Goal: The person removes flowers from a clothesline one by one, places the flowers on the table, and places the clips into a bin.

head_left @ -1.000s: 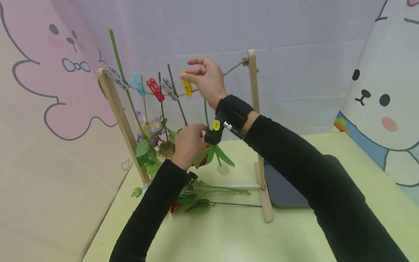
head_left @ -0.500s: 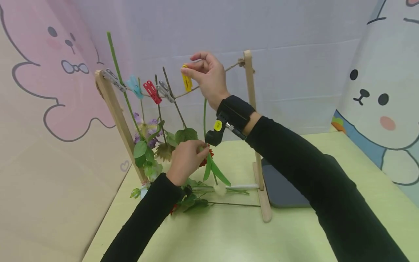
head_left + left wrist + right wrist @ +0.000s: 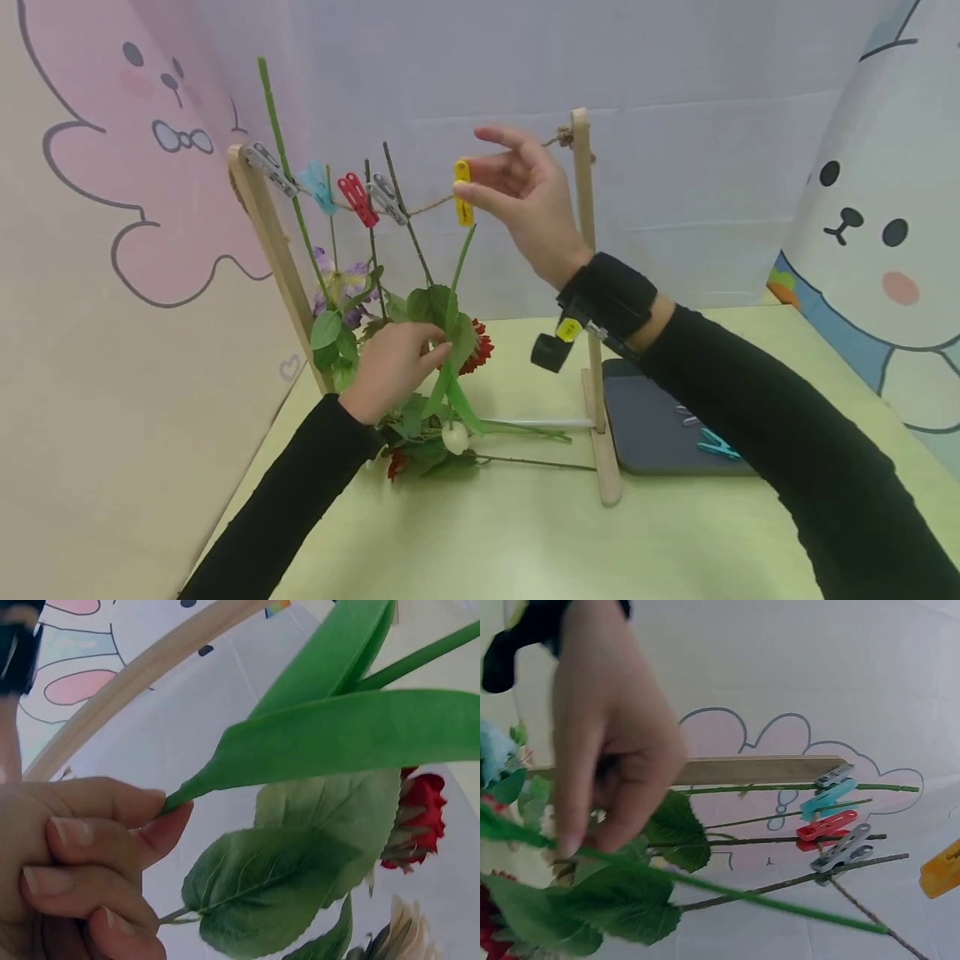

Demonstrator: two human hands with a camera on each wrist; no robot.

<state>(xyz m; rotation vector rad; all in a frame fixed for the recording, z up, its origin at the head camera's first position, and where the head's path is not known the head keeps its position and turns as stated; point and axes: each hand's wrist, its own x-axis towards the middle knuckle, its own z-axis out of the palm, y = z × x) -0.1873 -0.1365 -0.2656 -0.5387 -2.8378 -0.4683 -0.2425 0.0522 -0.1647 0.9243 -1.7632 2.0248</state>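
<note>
My left hand (image 3: 401,367) pinches the green stem (image 3: 460,267) of a white tulip (image 3: 454,437) hanging head down. In the left wrist view, thumb and forefinger grip the stem just by its long green leaves (image 3: 322,742). The stem's cut end stands just below a yellow clothespin (image 3: 463,193). My right hand (image 3: 536,204) pinches that clothespin at the rope (image 3: 431,205); in the right wrist view the yellow clothespin (image 3: 940,871) appears apart from the rope. Further left, grey, light blue, red and grey clothespins (image 3: 357,200) clip several upside-down flowers to the rope.
The rope is strung between two wooden posts (image 3: 585,183). Loose flowers with green leaves and stems (image 3: 525,461) lie at the frame's base. To the right, a dark grey tray (image 3: 637,425) holds light blue and grey clothespins (image 3: 717,445). A red flower (image 3: 477,346) hangs behind the tulip.
My right hand has moved right along the rope with the yellow clothespin. My left hand has moved left and lower with the tulip, whose stem end has dropped below the rope. Clothespins in the tray now show.
</note>
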